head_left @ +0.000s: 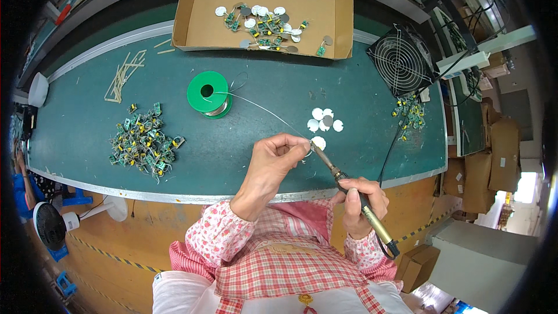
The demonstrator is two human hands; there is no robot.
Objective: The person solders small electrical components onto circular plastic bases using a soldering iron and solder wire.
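Observation:
My left hand [273, 160] pinches a thin solder wire [261, 107] that runs back to a green spool [208, 93] on the green table [87, 139]. The wire's end meets a white round disc [319, 142] under my fingertips. My right hand [360, 203] grips a soldering iron [349, 189] like a pen, its tip touching that disc beside my left fingers. A few more white and grey discs [324, 119] lie just beyond.
A heap of small green circuit boards [142, 142] lies at the left. A cardboard box [197, 17] with finished boards and discs stands at the back. A black fan [401, 61] sits at the right, more small boards [410, 113] beside it. Thin sticks [122, 75] lie at back left.

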